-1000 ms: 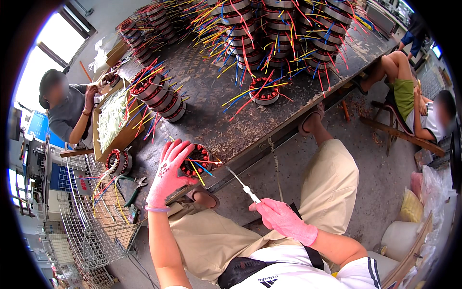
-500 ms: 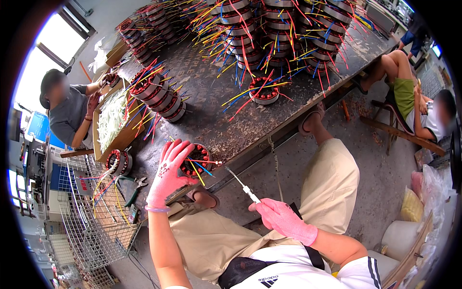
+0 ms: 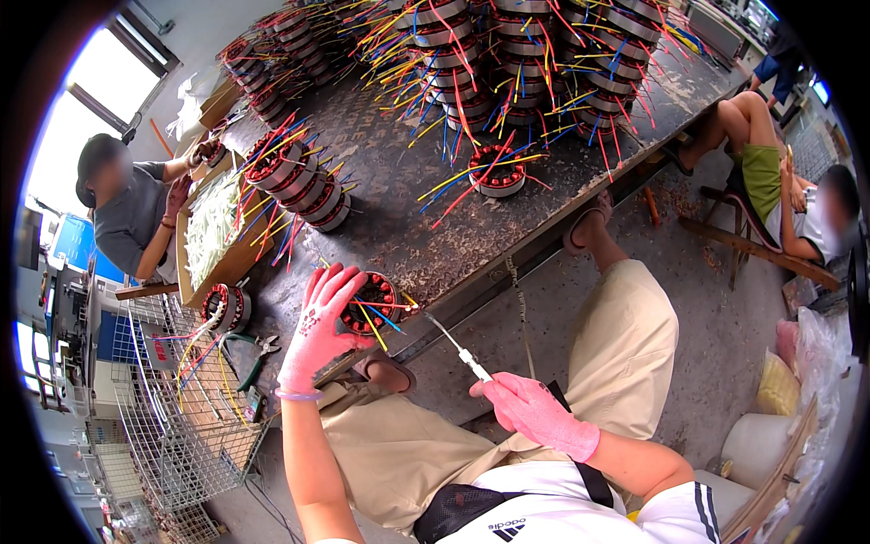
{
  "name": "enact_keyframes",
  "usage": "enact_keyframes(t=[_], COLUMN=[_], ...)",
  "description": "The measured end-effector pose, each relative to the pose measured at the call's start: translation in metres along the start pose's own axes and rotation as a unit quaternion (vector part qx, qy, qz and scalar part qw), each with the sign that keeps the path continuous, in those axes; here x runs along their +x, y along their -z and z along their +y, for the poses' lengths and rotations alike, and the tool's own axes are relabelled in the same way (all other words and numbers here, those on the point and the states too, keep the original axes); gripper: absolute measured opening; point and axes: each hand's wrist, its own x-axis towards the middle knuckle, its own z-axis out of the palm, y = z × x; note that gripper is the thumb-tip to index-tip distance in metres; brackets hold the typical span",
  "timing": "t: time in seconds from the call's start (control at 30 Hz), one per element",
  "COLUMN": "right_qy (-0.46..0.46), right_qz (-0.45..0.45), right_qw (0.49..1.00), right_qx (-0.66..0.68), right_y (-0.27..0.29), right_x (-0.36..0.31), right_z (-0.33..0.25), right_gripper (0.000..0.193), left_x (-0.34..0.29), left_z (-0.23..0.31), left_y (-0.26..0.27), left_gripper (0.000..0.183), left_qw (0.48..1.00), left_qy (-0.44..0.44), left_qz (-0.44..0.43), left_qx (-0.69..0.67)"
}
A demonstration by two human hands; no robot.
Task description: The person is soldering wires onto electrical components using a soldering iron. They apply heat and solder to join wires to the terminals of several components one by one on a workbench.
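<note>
My left hand (image 3: 319, 331), in a pink glove, curves around the left side of a motor stator (image 3: 395, 292), fingers along its far rim and thumb at its near side. The stator lies near the table's front edge, its red windings showing and red, blue and yellow wires sticking out. In my right hand (image 3: 535, 412), also pink-gloved, is a thin tool (image 3: 473, 364) with a white handle and a slim metal shaft. Its tip comes up close to the wire ends right of the stator; whether it touches them is too small to tell.
Tall stacks of stators (image 3: 526, 63) stand at the back, with a shorter leaning stack (image 3: 299, 177) to the left. A single stator (image 3: 497, 172) sits mid-table. Green-handled pliers (image 3: 258, 358) lie beside a wire basket (image 3: 181, 408). One person works at left; another sits at right.
A yellow wire now shows to the right of the stator, near the tool's tip. My hands have barely moved. The person at left has shifted slightly.
</note>
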Motion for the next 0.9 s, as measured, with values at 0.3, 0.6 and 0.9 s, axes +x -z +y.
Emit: enact_keyframes(t=[0.3, 0.6, 0.9], right_qy=[0.000, -0.002, 0.046], right_qz=[0.003, 0.009, 0.040], right_qw=[1.000, 1.000, 0.998], right_qx=[-0.002, 0.020, 0.033], right_y=[0.001, 0.002, 0.021], right_x=[-0.001, -0.002, -0.021], right_z=[0.000, 0.003, -0.003], right_gripper=[0.033, 0.034, 0.034], left_x=[0.001, 0.004, 0.008], left_z=[0.001, 0.005, 0.002], left_y=[0.001, 0.000, -0.007], left_gripper=[0.097, 0.095, 0.085], left_qw=[1.000, 1.000, 0.989], left_qy=[0.004, 0.004, -0.015], left_qz=[0.000, 0.016, 0.067], left_qx=[0.005, -0.013, -0.131])
